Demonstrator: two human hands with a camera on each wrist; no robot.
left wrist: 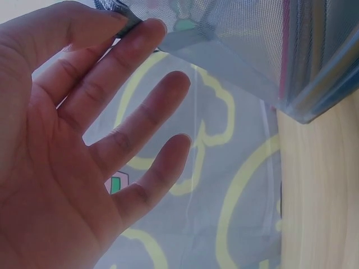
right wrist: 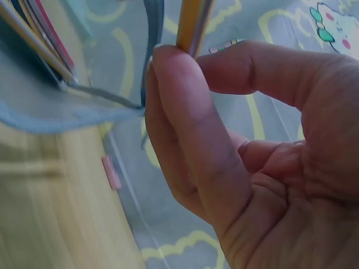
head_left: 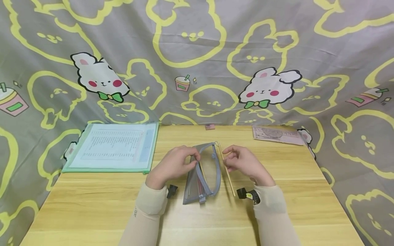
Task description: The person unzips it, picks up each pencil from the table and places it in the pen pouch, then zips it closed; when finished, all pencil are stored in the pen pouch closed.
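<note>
A grey mesh zip pouch [head_left: 192, 186] stands on the table with its mouth spread apart. My left hand [head_left: 176, 164] pinches the pouch's edge between thumb and index finger; in the left wrist view the other fingers of this hand [left wrist: 101, 129] are spread. Several slim sticks, among them a pink one [right wrist: 56, 36], lie inside the pouch. Right of the opening, my right hand [head_left: 243, 162] holds a long thin gold-yellow pencil [head_left: 229, 179] between thumb and fingers. In the right wrist view the pencil [right wrist: 193, 25] rises from the fingertips, beside the pouch's rim [right wrist: 61, 124].
A green-edged document sleeve [head_left: 107, 147] with a printed sheet lies at the back left of the wooden table [head_left: 92, 212]. At the back right is a flat pinkish printed pouch [head_left: 277, 134]. A small pink piece [head_left: 209, 126] lies at the back edge, before a patterned curtain [head_left: 123, 41].
</note>
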